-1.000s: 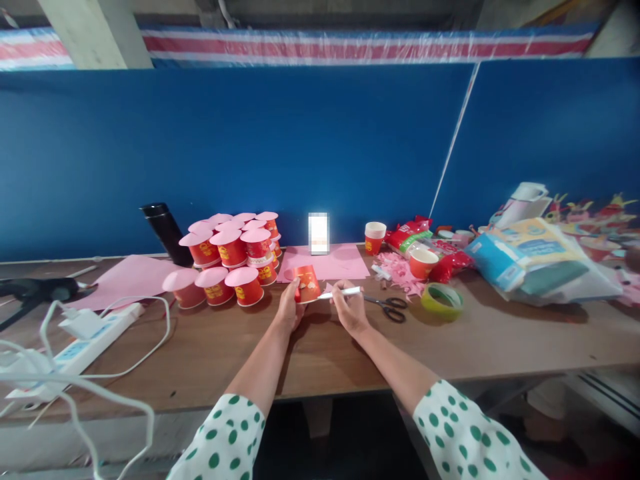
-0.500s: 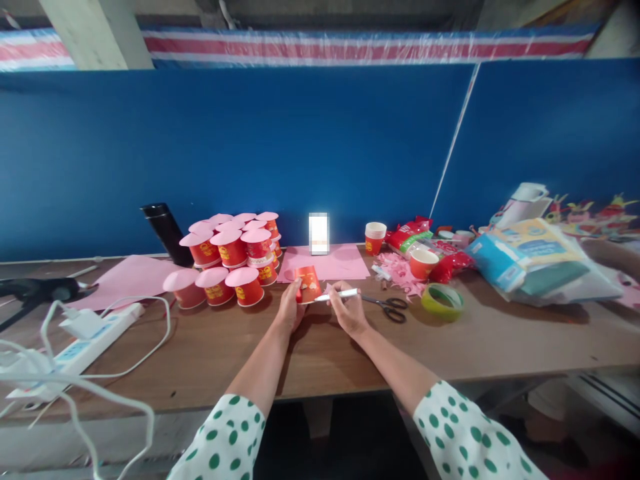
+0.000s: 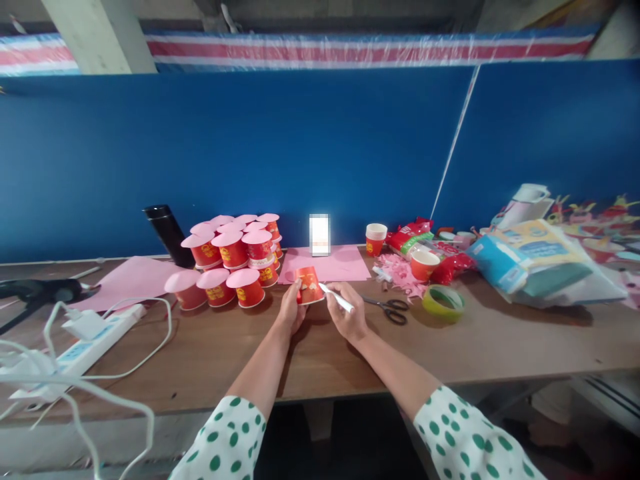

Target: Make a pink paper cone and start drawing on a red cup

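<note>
A red paper cup (image 3: 310, 285) with printed patterns is gripped at its left side by my left hand (image 3: 290, 308), over the front middle of the table. My left thumb lies along something red, possibly a pen cap, which I cannot make out clearly. My right hand (image 3: 349, 315) is closed around a white marker (image 3: 340, 299), whose tip points up and left, close beside the cup's right side. Whether the tip touches the cup I cannot tell. Behind the cup lie pink paper sheets (image 3: 345, 263).
Several red cups (image 3: 219, 295) topped with pink paper discs stand stacked at left. Scissors (image 3: 393, 308), a yellow-green tape roll (image 3: 443, 304), a cup stack (image 3: 375, 240) and a plastic package (image 3: 535, 260) are at right. A power strip (image 3: 95, 347) with loose cables lies at front left.
My right hand has turned the white marker from nearly level to slanting, its tip moving up along the cup's right side. My left hand still holds the cup in nearly the same place.
</note>
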Tool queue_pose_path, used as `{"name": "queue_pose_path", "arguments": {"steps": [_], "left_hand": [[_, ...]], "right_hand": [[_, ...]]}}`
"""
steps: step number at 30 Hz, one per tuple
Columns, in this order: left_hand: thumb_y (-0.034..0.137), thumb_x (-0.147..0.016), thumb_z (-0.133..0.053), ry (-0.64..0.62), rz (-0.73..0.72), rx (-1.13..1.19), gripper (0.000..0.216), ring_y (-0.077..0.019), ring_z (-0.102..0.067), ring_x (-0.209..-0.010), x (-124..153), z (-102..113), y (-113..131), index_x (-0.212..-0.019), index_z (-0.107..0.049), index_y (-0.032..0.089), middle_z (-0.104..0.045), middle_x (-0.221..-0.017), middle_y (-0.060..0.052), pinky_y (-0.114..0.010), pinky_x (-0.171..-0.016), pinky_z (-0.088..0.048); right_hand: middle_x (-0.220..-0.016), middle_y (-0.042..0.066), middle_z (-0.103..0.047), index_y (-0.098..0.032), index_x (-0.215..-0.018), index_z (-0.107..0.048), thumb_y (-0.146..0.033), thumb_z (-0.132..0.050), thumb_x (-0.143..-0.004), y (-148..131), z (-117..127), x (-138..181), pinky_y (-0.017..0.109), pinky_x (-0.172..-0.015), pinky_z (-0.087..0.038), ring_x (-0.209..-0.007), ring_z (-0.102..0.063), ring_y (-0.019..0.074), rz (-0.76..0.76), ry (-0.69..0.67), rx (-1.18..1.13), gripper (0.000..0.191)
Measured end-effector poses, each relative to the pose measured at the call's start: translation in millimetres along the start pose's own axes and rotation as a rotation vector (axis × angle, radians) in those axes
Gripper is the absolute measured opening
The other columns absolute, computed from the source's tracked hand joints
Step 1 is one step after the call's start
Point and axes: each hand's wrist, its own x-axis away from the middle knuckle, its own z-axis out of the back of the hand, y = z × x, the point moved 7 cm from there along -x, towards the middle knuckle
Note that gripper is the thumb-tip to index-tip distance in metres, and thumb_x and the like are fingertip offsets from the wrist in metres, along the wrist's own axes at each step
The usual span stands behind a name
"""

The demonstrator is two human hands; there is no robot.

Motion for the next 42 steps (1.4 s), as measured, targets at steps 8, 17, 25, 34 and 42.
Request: {"name": "queue_pose_path", "arguments": {"steps": [8,17,25,34,42], "left_hand": [[0.041,-0.07,-0.069,0.022,0.008,0.005,0.031,-0.0166,-0.065,-0.078,1.3,0.5,1.1,-0.083,-0.06,0.014,-0.067,-0.083,-0.005,-0.03,-0.078,-0.048],[0.043,-0.068,-0.07,0.068,0.011,-0.006,0.032,-0.0133,-0.062,-0.067,2.8,1.1,2.0,-0.078,-0.058,0.015,-0.064,-0.075,-0.002,-0.028,-0.072,-0.048],[0.042,-0.069,-0.07,0.064,-0.002,-0.006,0.031,-0.0143,-0.062,-0.068,1.1,2.1,1.8,-0.078,-0.059,0.015,-0.065,-0.075,-0.004,-0.028,-0.07,-0.049],[0.04,-0.067,-0.072,0.068,0.0,0.018,0.031,-0.013,-0.061,-0.068,0.0,4.3,1.1,-0.076,-0.059,0.014,-0.064,-0.075,-0.002,-0.027,-0.071,-0.048],[0.042,-0.068,-0.072,0.055,0.004,0.002,0.032,-0.0135,-0.062,-0.068,1.0,2.8,0.8,-0.078,-0.06,0.015,-0.065,-0.076,-0.003,-0.027,-0.07,-0.048]], "right_hand": [[-0.092,0.008,-0.064,-0.02,-0.097,-0.06,-0.021,-0.047,-0.087,-3.8,-3.8,1.9,0.033,-0.082,-0.048,-0.086,-0.06,0.0196,0.083,-0.045,0.017,0.017],[-0.087,0.006,-0.067,-0.021,-0.094,-0.061,-0.023,-0.047,-0.087,-8.7,-10.0,4.3,0.033,-0.085,-0.048,-0.08,-0.062,0.0185,0.137,-0.1,0.057,0.015],[-0.087,0.006,-0.068,-0.021,-0.095,-0.063,-0.023,-0.048,-0.087,-5.8,-13.4,5.7,0.032,-0.082,-0.05,-0.081,-0.063,0.0186,0.149,-0.112,0.079,0.017],[-0.09,0.006,-0.068,-0.02,-0.096,-0.062,-0.024,-0.047,-0.088,-5.7,-12.7,4.7,0.032,-0.084,-0.049,-0.083,-0.063,0.0187,0.119,-0.123,0.062,0.018],[-0.091,0.007,-0.068,-0.02,-0.099,-0.061,-0.023,-0.046,-0.088,-4.4,-14.0,4.6,0.031,-0.083,-0.048,-0.083,-0.063,0.0186,0.111,-0.143,0.055,0.019]]}}
